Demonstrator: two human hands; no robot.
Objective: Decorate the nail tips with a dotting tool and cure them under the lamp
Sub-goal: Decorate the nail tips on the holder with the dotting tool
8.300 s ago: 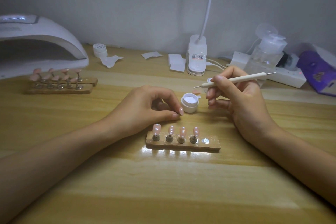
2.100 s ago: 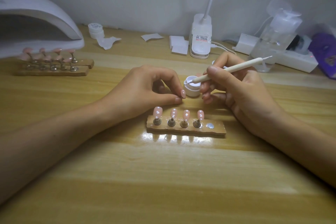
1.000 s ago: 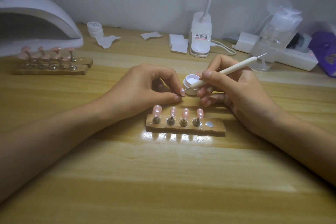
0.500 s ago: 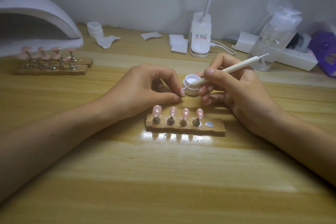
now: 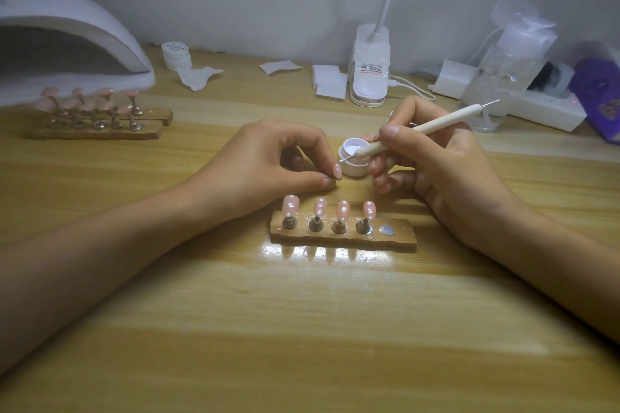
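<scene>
My left hand (image 5: 268,164) pinches a small pink nail tip (image 5: 337,170) between thumb and forefinger, just left of the open white gel pot (image 5: 354,157). My right hand (image 5: 443,164) grips the white dotting tool (image 5: 419,129) like a pen, and its metal point touches the top of the pinched tip. In front of both hands lies a wooden holder (image 5: 396,238) with several pink, white-dotted nail tips (image 5: 343,210) on stands and one bare socket at its right end. The white curing lamp (image 5: 67,40) stands at the far left.
Two more wooden holders with pink tips (image 5: 97,117) lie before the lamp. Along the wall are a closed white pot (image 5: 176,55), paper wipes (image 5: 330,82), a desk lamp base (image 5: 369,72), a pump bottle (image 5: 510,60), a power strip (image 5: 543,107) and a purple packet (image 5: 600,97).
The dotting tool's point came out of the gel pot and moved left onto the nail tip my left hand pinches. My left hand has stayed in place.
</scene>
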